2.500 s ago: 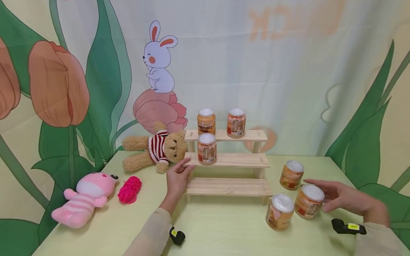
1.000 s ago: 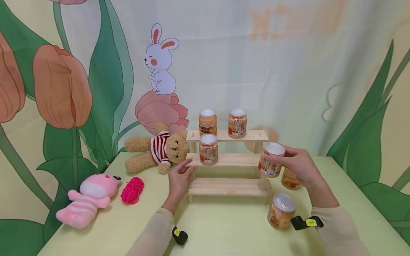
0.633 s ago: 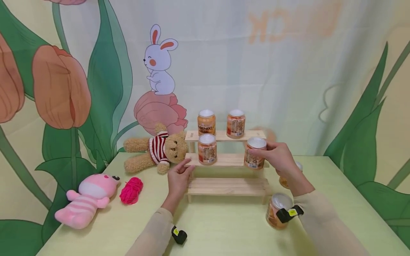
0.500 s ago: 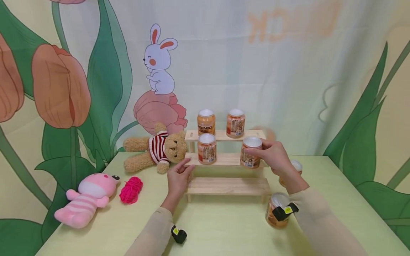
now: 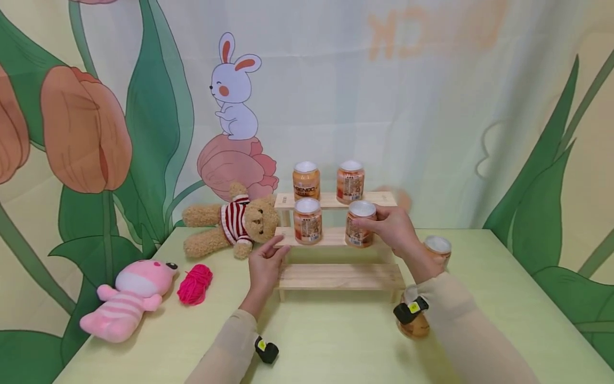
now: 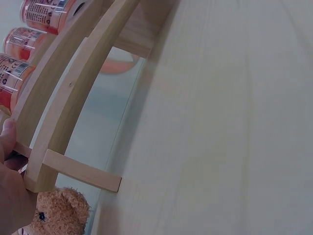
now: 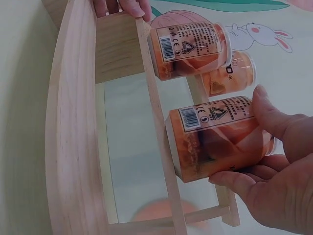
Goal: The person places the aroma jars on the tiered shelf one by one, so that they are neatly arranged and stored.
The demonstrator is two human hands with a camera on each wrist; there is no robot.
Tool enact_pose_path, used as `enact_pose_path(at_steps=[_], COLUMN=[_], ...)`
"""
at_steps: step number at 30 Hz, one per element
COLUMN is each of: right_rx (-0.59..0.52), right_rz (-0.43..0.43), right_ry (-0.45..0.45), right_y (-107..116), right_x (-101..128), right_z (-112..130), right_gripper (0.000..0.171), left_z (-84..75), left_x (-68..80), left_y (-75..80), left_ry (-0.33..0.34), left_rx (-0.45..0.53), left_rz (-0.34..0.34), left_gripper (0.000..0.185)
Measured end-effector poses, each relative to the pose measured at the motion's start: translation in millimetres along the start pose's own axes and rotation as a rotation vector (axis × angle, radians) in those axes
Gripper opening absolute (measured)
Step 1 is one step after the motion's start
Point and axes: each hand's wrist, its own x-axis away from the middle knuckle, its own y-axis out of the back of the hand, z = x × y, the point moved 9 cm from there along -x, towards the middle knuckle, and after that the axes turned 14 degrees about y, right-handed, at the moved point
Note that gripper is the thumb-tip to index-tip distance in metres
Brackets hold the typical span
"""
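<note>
My right hand [image 5: 398,232] grips an orange-labelled can [image 5: 360,229] between thumb and fingers, upright at the middle tier of a three-tier wooden shelf rack [image 5: 340,276]. In the right wrist view, the base of the held can [image 7: 215,139] is right at the shelf's front edge. To its left on that tier stands another can [image 5: 308,224]. Two more, a left can [image 5: 306,178] and a right can [image 5: 350,184], stand on the top tier. My left hand [image 5: 264,266] pinches the left end of the middle tier; the left wrist view shows its thumb against the wood.
On the table right of the rack stand a can [image 5: 437,248] and a nearer can [image 5: 414,328], both partly hidden by my right arm. A teddy bear [image 5: 235,221], pink yarn [image 5: 195,284] and a pink plush toy [image 5: 127,301] lie left. A printed curtain [image 5: 431,106] hangs behind.
My right hand has taken a can from the table on the right, lifted it and carried it left to the middle tier. The left hand has kept its hold on the rack.
</note>
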Motion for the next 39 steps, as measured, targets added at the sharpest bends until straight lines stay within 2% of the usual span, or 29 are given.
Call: enact_pose_path(at_steps=[5,11,19,29,39], right_rx=[0.017,-0.007,0.013,0.064,0.041], right_rz=[0.006,0.038,0.029,0.041,0.043], right_ry=[0.025,0.022,0.029,0.031,0.023], right_y=[-1,-6,-7,-6,-9], right_x=[-2,-3,-4,-5,-4], right_z=[3,3,4,4,7], right_gripper=[0.053,0.054,0.050,0.050,0.047], left_z=[17.8,17.8,21.6,20.8,20.6], left_x=[-13.1,-11.9,-14.4,-15.5,-13.9], left_y=[2.7,2.6,1.9,-2.1,1.9], left_ry=[-0.002,-0.009,0.009,0.027,0.003], left_rx=[0.022,0.020,0.043,0.009,0.030], left_rz=[-0.018,-0.025,-0.007,0.023,-0.010], left_gripper=[0.029,0.029,0.030,0.032,0.029])
